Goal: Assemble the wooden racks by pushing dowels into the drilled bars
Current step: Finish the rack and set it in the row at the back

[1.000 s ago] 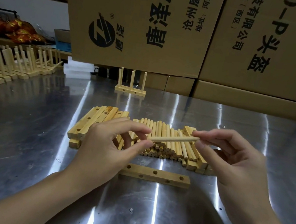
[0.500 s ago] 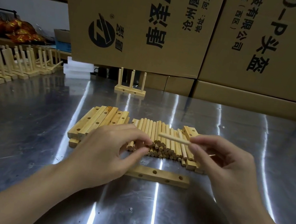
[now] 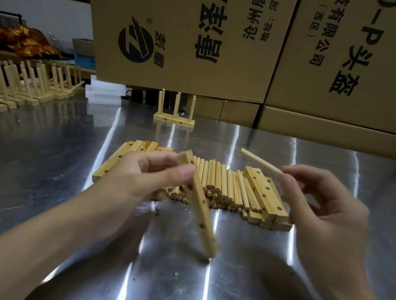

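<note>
Nearest, surface (image 3: 195,292): shiny metal that carries all the parts; the two forearms reach over its near part.
drilled bar (image 3: 199,202): raised and tilted, upper end in the left hand, lower end pointing down at the surface. Blur hides whether it touches. Its holed face is turned up and toward the right hand, probably to offer a hole.
left hand (image 3: 145,180): fingers and thumb curl round the bar's upper end to steady it.
right hand (image 3: 324,211): pinches one dowel by its near end, so the far end stays free to go in.
dowel (image 3: 260,161): in the air, apart from the bar, free tip pointing left and away; not yet in any hole.
dowel pile (image 3: 222,187): loose dowels lie side by side just behind the hands, within easy reach.
left bar stack (image 3: 117,160): spare drilled bars beside the pile.
right bar stack (image 3: 265,194): more bars on the pile's other side.
finished rack (image 3: 174,117): stands alone farther back, three dowels upright in its bar.
rack row (image 3: 20,85): many finished racks lined up at far left, away from the work.
cardboard boxes (image 3: 184,31): stacked along the back.
</note>
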`<action>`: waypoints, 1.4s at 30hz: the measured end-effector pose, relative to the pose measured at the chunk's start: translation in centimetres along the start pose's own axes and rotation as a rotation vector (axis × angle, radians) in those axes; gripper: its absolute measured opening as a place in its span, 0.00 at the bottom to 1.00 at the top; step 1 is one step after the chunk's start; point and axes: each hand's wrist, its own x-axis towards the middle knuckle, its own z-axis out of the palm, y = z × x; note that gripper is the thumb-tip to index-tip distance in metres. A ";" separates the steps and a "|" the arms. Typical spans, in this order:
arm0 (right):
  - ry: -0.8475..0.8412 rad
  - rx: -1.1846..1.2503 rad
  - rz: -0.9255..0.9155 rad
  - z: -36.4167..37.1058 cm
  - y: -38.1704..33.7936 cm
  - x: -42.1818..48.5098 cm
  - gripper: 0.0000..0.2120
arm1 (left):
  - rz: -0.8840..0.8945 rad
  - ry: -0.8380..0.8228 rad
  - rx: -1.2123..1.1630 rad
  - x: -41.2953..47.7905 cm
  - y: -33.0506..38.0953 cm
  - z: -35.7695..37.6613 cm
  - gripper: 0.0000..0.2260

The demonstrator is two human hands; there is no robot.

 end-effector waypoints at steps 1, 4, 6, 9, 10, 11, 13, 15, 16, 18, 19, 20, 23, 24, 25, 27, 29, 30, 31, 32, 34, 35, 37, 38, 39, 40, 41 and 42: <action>0.015 -0.019 -0.048 0.0 -0.3 -0.1 0.08 | -0.058 0.017 -0.163 0.0 -0.1 0.2 0.17; 0.017 -0.082 -0.191 0.1 -1.3 -0.5 0.12 | -0.160 0.009 -0.316 0.0 -0.4 0.9 0.17; -0.023 -0.154 -0.291 0.2 -1.8 -0.6 0.09 | -0.178 -0.035 -0.350 0.1 -0.7 1.2 0.17; -0.080 -0.283 -0.407 0.4 -1.9 -0.7 0.06 | -0.190 -0.100 -0.427 0.1 -0.7 1.2 0.16; -0.093 -0.311 -0.428 0.4 -1.8 -0.8 0.06 | -0.195 -0.115 -0.431 0.1 -0.7 1.2 0.17; -0.106 -0.332 -0.445 0.5 -1.7 -0.9 0.06 | -0.199 -0.127 -0.429 0.1 -0.7 1.2 0.17; -0.123 -0.357 -0.463 0.4 -1.5 -1.0 0.06 | -0.196 -0.137 -0.415 0.1 -0.6 1.3 0.16; -0.120 -0.378 -0.481 0.4 -1.5 -0.9 0.06 | -0.191 -0.125 -0.395 0.1 -0.5 1.3 0.16; -0.115 -0.382 -0.485 0.3 -1.5 -0.8 0.06 | -0.188 -0.120 -0.381 0.0 -0.4 1.2 0.16; -0.104 -0.377 -0.484 0.3 -1.6 -0.8 0.05 | -0.177 -0.120 -0.348 0.0 -0.4 1.1 0.18; -0.102 -0.375 -0.485 0.3 -1.6 -0.8 0.05 | -0.173 -0.122 -0.337 -0.1 -0.3 1.0 0.18; -0.105 -0.376 -0.488 0.3 -1.7 -0.8 0.05 | -0.171 -0.121 -0.330 -0.1 -0.3 1.0 0.18; -0.113 -0.399 -0.513 0.2 -1.8 -0.8 0.05 | -0.170 -0.120 -0.305 -0.2 -0.3 1.1 0.17; -0.110 -0.406 -0.518 0.2 -1.9 -0.8 0.05 | -0.166 -0.125 -0.288 -0.2 -0.3 1.1 0.16; -0.104 -0.410 -0.520 0.2 -1.9 -0.9 0.05 | -0.161 -0.131 -0.269 -0.2 -0.2 1.1 0.14; -0.092 -0.411 -0.521 0.2 -2.0 -0.9 0.05 | -0.158 -0.139 -0.242 -0.3 -0.2 1.1 0.14; -0.089 -0.409 -0.522 0.3 -2.0 -0.9 0.05 | -0.165 -0.143 -0.235 -0.3 -0.2 1.2 0.13; -0.090 -0.410 -0.519 0.3 -2.0 -0.9 0.05 | -0.168 -0.144 -0.235 -0.4 -0.2 1.2 0.13; -0.090 -0.412 -0.511 0.3 -1.9 -0.9 0.05 | -0.169 -0.143 -0.239 -0.4 -0.2 1.2 0.13; -0.089 -0.414 -0.500 0.3 -1.9 -0.9 0.06 | -0.168 -0.141 -0.249 -0.4 -0.2 1.2 0.14; -0.087 -0.418 -0.469 0.3 -1.9 -0.9 0.07 | -0.166 -0.138 -0.268 -0.4 -0.1 1.3 0.15; -0.087 -0.420 -0.450 0.4 -1.9 -0.9 0.07 | -0.163 -0.135 -0.269 -0.4 -0.1 1.3 0.15; -0.097 -0.423 -0.407 0.5 -2.2 -0.9 0.08 | -0.160 -0.130 -0.265 -0.5 0.0 1.2 0.15; -0.105 -0.422 -0.383 0.6 -2.3 -1.0 0.08 | -0.160 -0.127 -0.260 -0.5 0.0 1.2 0.15; -0.114 -0.418 -0.358 0.6 -2.4 -1.0 0.08 | -0.158 -0.124 -0.253 -0.5 -0.1 1.2 0.15; -0.123 -0.415 -0.338 0.6 -2.6 -1.0 0.07 | -0.156 -0.122 -0.242 -0.6 -0.1 1.2 0.14; -0.132 -0.421 -0.327 0.6 -2.7 -1.0 0.07 | -0.152 -0.124 -0.229 -0.6 -0.2 1.2 0.14; -0.139 -0.438 -0.317 0.5 -2.7 -1.0 0.10 | -0.147 -0.130 -0.221 -0.7 -0.2 1.2 0.13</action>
